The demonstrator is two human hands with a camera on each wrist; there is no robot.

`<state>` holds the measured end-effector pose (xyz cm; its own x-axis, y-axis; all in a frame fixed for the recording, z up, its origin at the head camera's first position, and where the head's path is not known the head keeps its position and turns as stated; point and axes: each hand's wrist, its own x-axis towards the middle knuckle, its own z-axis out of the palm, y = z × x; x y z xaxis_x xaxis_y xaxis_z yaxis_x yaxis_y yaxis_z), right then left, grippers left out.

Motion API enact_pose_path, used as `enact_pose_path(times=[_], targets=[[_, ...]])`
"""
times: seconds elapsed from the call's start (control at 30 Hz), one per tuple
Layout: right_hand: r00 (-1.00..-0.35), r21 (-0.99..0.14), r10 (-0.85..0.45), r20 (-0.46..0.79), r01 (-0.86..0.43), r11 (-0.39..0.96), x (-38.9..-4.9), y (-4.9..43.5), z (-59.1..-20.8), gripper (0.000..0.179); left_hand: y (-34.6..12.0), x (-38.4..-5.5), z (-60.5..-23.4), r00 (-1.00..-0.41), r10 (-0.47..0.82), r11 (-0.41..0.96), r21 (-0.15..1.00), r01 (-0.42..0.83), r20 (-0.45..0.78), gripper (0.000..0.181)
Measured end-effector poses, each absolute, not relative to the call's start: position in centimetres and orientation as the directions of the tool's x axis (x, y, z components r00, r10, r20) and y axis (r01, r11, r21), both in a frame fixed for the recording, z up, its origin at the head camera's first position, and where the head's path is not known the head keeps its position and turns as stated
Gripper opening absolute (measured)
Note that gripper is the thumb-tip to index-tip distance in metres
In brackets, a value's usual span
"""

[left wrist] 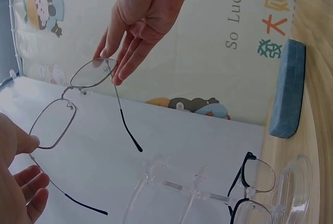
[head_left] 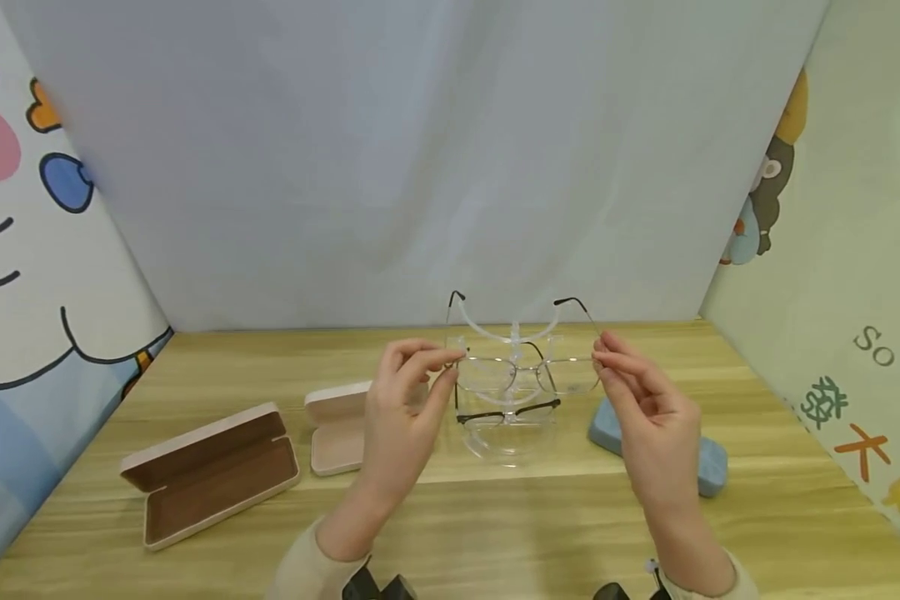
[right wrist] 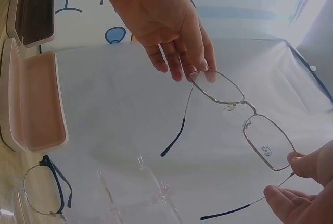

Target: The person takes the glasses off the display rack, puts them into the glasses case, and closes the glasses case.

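Observation:
My left hand (head_left: pixel 405 417) and right hand (head_left: pixel 656 421) hold a pair of thin metal-framed eyeglasses (head_left: pixel 525 368) between them. Each hand pinches one outer corner of the frame, near the hinge. The temples with dark tips are unfolded and point away from me. In the left wrist view the eyeglasses (left wrist: pixel 62 95) are raised above a clear plastic display stand (left wrist: pixel 174 186). Lower on that stand sits a second pair of eyeglasses, with a black upper rim (head_left: pixel 508 412). The right wrist view shows the held eyeglasses' lenses (right wrist: pixel 268 143), one bearing a small printed mark.
An open long case with a brown lining (head_left: pixel 221 475) lies at the left of the wooden table (head_left: pixel 495 533). Beside it is an open pink-lined case (head_left: pixel 337 450), partly behind my left hand. A closed blue case (head_left: pixel 712 467) lies behind my right hand. A pale curtain (head_left: pixel 420 167) hangs behind.

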<state>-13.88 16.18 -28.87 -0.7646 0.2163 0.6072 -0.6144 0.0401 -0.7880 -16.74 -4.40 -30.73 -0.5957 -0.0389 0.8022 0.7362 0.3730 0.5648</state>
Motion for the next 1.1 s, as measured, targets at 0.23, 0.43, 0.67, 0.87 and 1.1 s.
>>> enact_pose_path(times=[0.23, 0.43, 0.67, 0.87, 1.1], targets=[[-0.758, -0.796, 0.264, 0.597, -0.6, 0.077, -14.3, 16.3, -29.0, 0.017, -4.3, -17.3, -30.5, -0.583, -0.04, 0.38, 0.552, 0.742, 0.812, 0.013], [-0.754, -0.79, 0.251, 0.608, -0.605, 0.098, -14.8, 16.2, -29.5, 0.017, -4.5, -17.5, -30.7, -0.571, -0.041, 0.388, 0.539, 0.747, 0.82, 0.015], [-0.741, -0.771, 0.236, 0.629, -0.632, 0.073, -15.6, 15.9, -29.2, 0.017, -5.0, -17.7, -30.3, -0.569, -0.032, 0.37, 0.539, 0.757, 0.821, 0.014], [-0.76, -0.784, 0.217, 0.613, -0.62, 0.043, -16.2, 15.5, -28.6, 0.017, -5.4, -17.6, -30.6, -0.583, -0.066, 0.352, 0.565, 0.746, 0.81, 0.015], [-0.778, -0.793, 0.2, 0.596, -0.609, -0.007, -16.5, 15.1, -28.2, 0.018, -5.6, -17.7, -30.6, -0.574, -0.088, 0.354, 0.564, 0.746, 0.814, 0.017]])
